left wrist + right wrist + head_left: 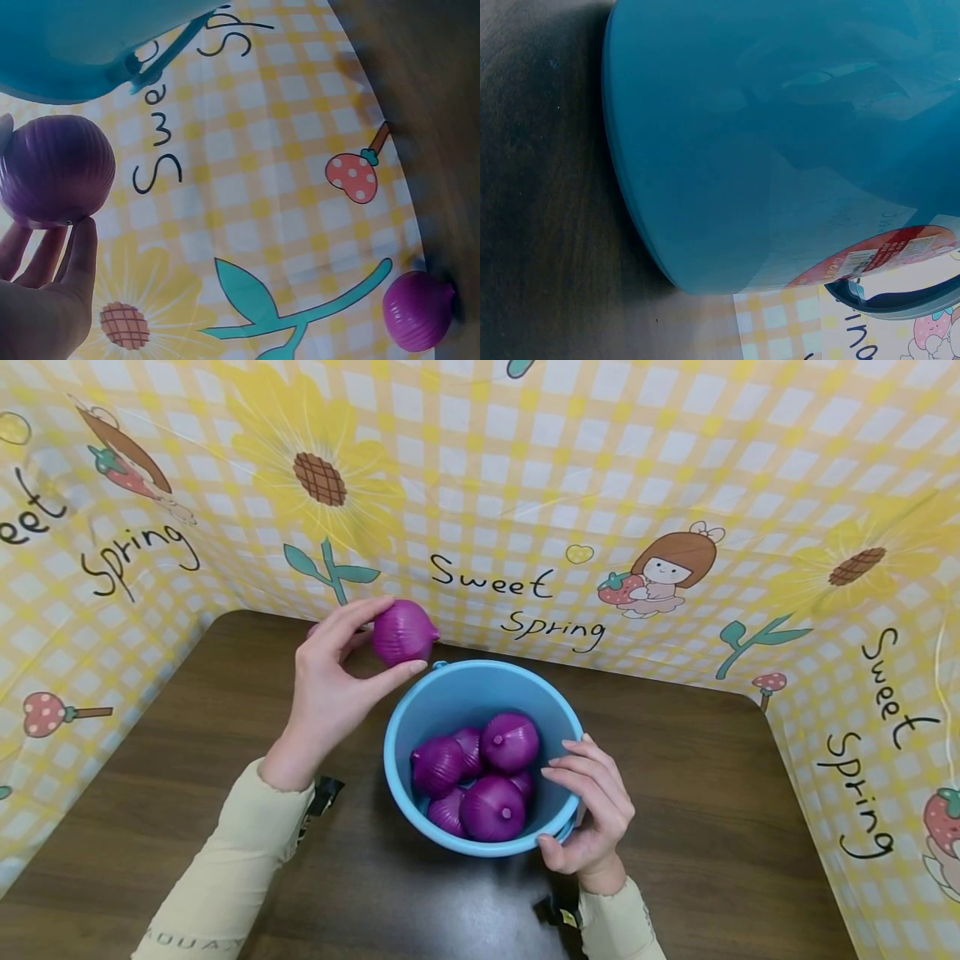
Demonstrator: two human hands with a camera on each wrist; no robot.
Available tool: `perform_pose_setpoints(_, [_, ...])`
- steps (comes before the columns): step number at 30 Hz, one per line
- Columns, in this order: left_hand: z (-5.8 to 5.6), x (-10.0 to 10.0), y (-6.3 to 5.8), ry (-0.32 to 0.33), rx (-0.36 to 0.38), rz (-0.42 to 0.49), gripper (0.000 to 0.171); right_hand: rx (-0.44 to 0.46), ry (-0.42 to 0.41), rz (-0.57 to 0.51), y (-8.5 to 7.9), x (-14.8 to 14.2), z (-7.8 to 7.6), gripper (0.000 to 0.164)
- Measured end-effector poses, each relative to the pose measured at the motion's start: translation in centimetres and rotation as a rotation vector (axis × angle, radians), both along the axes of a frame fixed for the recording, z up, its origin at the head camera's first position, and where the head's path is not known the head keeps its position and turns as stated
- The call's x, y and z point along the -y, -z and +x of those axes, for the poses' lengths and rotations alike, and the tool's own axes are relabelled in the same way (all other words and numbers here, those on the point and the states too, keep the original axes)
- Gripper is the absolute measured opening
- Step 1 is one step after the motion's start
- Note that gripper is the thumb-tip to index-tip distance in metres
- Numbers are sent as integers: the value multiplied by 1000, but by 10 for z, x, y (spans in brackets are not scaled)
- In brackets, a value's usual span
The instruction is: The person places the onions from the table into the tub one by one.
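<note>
My left hand (330, 685) pinches a purple onion (405, 633) between thumb and fingers, up beside the far left rim of a blue bucket (483, 675). In the left wrist view, the fingers reach round the underside of that same onion (60, 171). Several purple onions (492, 808) lie together in the bottom of the bucket. On the bucket's right side, my right hand (600, 810) grips the rim, fingers over the inner wall and thumb at the near edge. The right wrist view is filled by the bucket's outer wall (765, 150); no fingers show there.
Another purple onion (418, 311) sits on the brown table (697, 793) near its back edge, mostly hidden behind my left hand in the head view. A yellow checked cloth (480, 485) with printed flowers hangs round the table's back and sides. The bucket's handle (900, 304) hangs down.
</note>
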State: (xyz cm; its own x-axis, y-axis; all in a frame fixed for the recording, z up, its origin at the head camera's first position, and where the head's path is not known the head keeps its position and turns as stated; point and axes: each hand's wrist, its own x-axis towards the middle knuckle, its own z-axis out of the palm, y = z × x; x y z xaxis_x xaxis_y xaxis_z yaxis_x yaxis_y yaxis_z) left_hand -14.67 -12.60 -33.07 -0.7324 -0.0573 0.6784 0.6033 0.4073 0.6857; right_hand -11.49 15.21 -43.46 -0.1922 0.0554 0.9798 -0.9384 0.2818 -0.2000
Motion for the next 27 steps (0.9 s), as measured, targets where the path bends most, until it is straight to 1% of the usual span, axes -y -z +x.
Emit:
perform_pose_setpoints(7, [5,-2,-3,41,-43,-26,71,1,-4,0,0,0,0,61])
perform_pose_setpoints(14, [10,-6,-9,71,-94,-67,69,-3,-5,2,-1,0,0,60])
perform_pose_setpoints(18, [12,-8,-11,85,-97,-86,70,-2,-5,4,-1,0,0,61])
perform_pose_setpoints(23, [17,-11,-14,81,-99,-105,72,0,-7,7,0,-1,0,61])
perform_pose_setpoints(27, [20,-12,-16,98,-103,-124,72,4,-10,9,0,-1,0,60])
